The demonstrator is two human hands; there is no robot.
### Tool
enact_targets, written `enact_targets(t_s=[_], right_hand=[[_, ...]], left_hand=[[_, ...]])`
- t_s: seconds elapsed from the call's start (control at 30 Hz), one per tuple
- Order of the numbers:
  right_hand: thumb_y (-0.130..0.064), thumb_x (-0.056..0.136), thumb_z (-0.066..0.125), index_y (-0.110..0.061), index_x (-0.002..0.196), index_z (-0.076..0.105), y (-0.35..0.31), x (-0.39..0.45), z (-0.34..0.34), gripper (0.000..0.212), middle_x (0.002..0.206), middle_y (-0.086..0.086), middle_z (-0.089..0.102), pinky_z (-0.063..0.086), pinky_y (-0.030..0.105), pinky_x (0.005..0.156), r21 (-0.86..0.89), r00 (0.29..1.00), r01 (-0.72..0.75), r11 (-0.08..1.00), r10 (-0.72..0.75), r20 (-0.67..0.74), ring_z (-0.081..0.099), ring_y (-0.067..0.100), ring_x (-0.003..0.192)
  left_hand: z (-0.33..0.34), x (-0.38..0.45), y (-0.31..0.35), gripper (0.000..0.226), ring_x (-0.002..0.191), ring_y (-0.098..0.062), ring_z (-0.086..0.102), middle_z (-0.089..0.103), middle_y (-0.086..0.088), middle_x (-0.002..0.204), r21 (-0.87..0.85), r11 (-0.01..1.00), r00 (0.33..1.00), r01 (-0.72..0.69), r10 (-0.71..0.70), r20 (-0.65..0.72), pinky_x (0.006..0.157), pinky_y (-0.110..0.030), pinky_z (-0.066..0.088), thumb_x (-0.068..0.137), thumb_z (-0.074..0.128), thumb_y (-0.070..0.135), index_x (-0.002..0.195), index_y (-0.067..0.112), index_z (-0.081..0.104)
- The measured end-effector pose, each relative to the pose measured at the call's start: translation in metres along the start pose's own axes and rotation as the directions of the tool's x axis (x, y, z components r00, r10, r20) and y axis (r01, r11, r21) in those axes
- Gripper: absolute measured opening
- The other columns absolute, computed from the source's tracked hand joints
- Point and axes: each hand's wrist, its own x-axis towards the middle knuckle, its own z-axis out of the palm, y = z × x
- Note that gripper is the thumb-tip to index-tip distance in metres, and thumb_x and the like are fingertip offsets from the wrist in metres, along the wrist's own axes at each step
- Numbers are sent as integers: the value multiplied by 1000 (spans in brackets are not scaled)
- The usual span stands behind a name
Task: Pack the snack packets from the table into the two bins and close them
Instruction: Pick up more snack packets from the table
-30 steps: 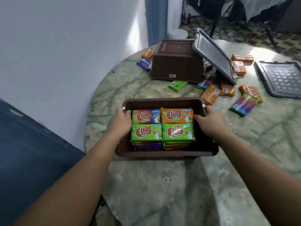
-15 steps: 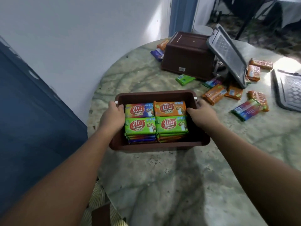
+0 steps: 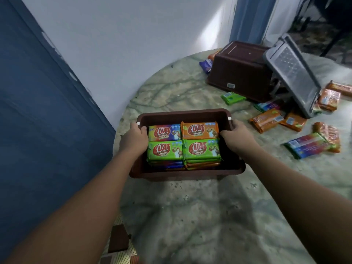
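Packets (image 3: 183,145) hide lower layers; both hands' grip clamps the bin (image 3: 182,116) walls.

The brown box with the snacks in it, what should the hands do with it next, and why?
Probably set the open brown bin down and let go. The left hand and right hand grip its two ends, so neither is free. Loose snack packets lie on the table beside the tipped-over second bin, and the grey lid leans there too.
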Motion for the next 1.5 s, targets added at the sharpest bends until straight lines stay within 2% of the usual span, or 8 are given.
enact_targets(t_s=[0.17,0.3,0.87,0.97,1.07,1.13,1.27,1.5], right_hand=[[-22,93,56,-23,128,55,3,6,-10,35,108,2,60,43,33,82,-73,986,131,989,-123,112,56,24,96],[-20,95,57,-21,132,55,8,0,-15,37,106,1,56,38,31,81,-129,972,200,971,-180,150,52,22,94],[-23,92,60,-24,117,58,26,-17,-38,25,113,4,66,53,43,94,-135,942,259,956,-220,252,63,28,105],[-21,94,59,-27,112,55,35,-13,-46,20,102,-2,63,51,38,88,-112,923,289,951,-245,298,61,25,100],[-21,94,59,-26,111,55,43,-9,-59,18,92,-6,58,44,33,79,-135,901,334,933,-274,337,58,23,95],[-22,92,59,-25,114,57,49,-7,-69,22,101,-1,64,46,35,82,-139,884,359,923,-289,367,61,26,99],[-23,90,59,-25,118,60,65,-8,-93,28,109,3,69,53,44,93,-129,854,396,909,-313,417,65,29,102],[-24,92,59,-30,107,55,94,-13,-129,17,100,-1,63,45,36,81,-127,830,435,892,-342,441,60,25,96]], left_hand=[[3,-32,-11,47,121,-40,56,58,-17,137,-95,990,990,104,-112,-87,101,-48,46,104,38,40,146,19,39],[10,-62,-16,44,119,-41,55,59,-21,133,-135,973,971,189,-206,-124,101,-50,45,105,39,37,141,11,43],[25,-133,-12,43,118,-40,56,58,-19,133,-171,949,941,266,-294,-167,99,-50,46,106,36,38,140,13,40],[33,-148,-9,45,120,-40,56,58,-17,135,-184,943,932,276,-310,-187,101,-51,45,105,37,38,145,17,37],[44,-168,3,43,120,-41,56,59,-17,132,-170,923,898,345,-377,-228,90,-43,42,106,39,36,141,11,41],[51,-188,17,39,115,-39,57,60,-11,121,-144,908,875,392,-417,-246,81,-40,38,108,38,35,137,10,44],[68,-226,36,39,114,-39,57,60,-19,126,-153,900,856,409,-436,-279,82,-40,40,108,37,33,133,6,46],[93,-274,65,40,113,-44,57,61,-24,125,-116,881,831,459,-472,-294,78,-41,37,109,36,35,133,4,43]])
